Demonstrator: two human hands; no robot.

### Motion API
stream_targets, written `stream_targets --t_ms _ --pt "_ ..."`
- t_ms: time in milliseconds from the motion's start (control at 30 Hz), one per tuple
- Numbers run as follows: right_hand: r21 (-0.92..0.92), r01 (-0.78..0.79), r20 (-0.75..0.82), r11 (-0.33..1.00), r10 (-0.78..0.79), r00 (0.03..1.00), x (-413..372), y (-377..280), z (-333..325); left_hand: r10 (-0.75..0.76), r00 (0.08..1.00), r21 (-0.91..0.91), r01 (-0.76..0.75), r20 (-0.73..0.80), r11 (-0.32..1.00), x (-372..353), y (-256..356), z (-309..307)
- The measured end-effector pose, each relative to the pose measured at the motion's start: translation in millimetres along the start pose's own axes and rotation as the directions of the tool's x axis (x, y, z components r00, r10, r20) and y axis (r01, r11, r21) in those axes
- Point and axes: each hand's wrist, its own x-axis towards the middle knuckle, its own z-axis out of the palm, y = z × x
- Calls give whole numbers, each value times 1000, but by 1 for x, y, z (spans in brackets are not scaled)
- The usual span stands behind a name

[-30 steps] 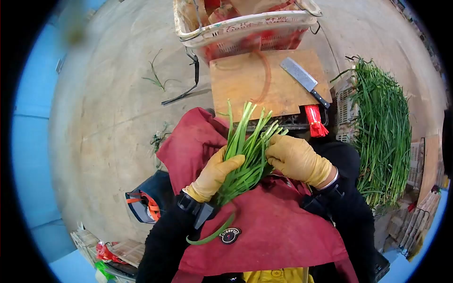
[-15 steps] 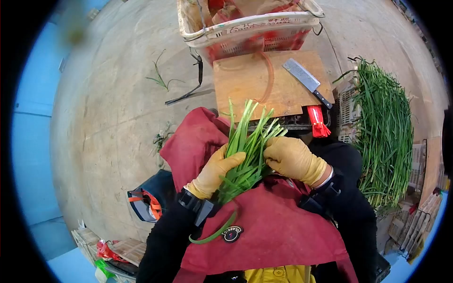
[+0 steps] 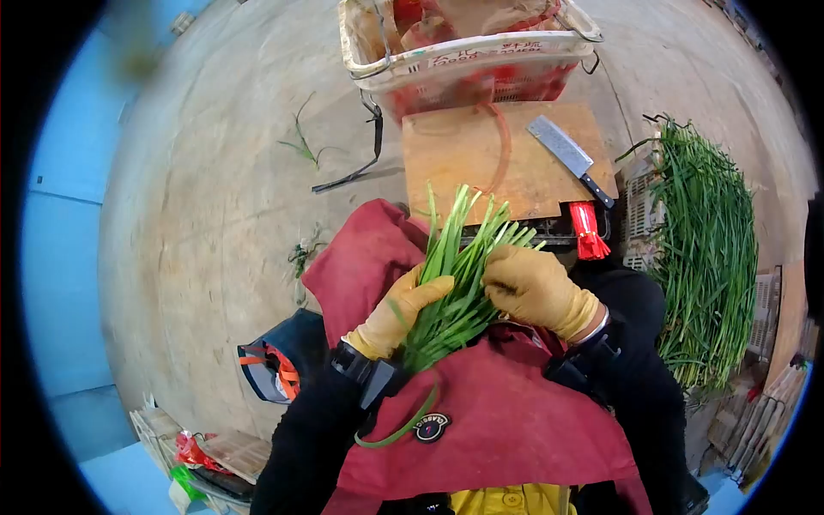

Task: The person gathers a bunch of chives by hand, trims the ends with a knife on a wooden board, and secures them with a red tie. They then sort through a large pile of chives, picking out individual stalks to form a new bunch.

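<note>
Head view. A bunch of green leaves (image 3: 461,279) is held over the lap, above a red apron (image 3: 506,412), its tips fanning up toward the near edge of a wooden cutting board (image 3: 481,159).

The left hand (image 3: 396,316), in a yellow glove, grips the bunch low down. Its fingers (image 3: 427,290) curl shut across the front of the stalks, and the leaves pass between thumb and fingers, with the cut ends hidden below the palm.

The right hand (image 3: 536,287), also gloved, closes on the right side of the bunch slightly higher up. Its fingers (image 3: 498,268) are bent inward and touch the outer leaves. How many leaves they pinch cannot be told.

One loose leaf (image 3: 403,425) hangs curved over the apron beneath the left wrist.

A cleaver (image 3: 569,160) lies slantwise near the right edge of the cutting board. A red bundle (image 3: 589,232) sits just off the board's near right corner. A plastic crate (image 3: 468,51) stands at the board's far edge. A heap of long greens (image 3: 708,249) lies well to the right, and a few stray stalks (image 3: 302,142) lie on the concrete floor (image 3: 215,215) at left.
</note>
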Motion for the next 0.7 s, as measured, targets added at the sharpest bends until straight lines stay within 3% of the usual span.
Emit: stream_targets --t_ms 100,133,167,200,233,300,400,500,567,633,700 --pt "122 -140 -259 983 168 951 -4 9 0 -25 1000 -5 25 16 1000 4 -1 -1" --pt "467 -310 -176 828 430 885 -5 12 -1 -25 999 -24 25 21 999 1 2 6" --pt "734 -422 -9 532 629 777 -6 14 -5 -26 999 -43 27 27 999 0 3 13" --pt "795 -417 1 441 686 728 -6 16 -9 -52 997 -44 54 55 998 2 -5 3" --pt "855 -398 41 333 720 692 -6 18 -17 -52 996 82 46 68 996 1 -4 2" --pt "945 -215 -38 245 739 672 -9 33 -19 -48 994 329 15 94 944 2 0 5" --pt "982 -87 -93 170 822 562 -10 37 -23 7 992 434 -62 126 899 5 -7 8" --pt "939 102 -330 328 778 535 -21 55 -45 49 992 425 -96 120 900 8 -13 4" --pt "887 265 -461 379 757 463 -34 69 -75 65 993 350 -96 101 932 7 -16 -3" --pt "861 360 -488 359 783 386 -49 64 -106 84 994 303 -101 70 948 4 -14 -2" --pt "830 173 -557 531 773 302 -68 64 -109 109 992 273 -121 56 954 1 -8 -4"
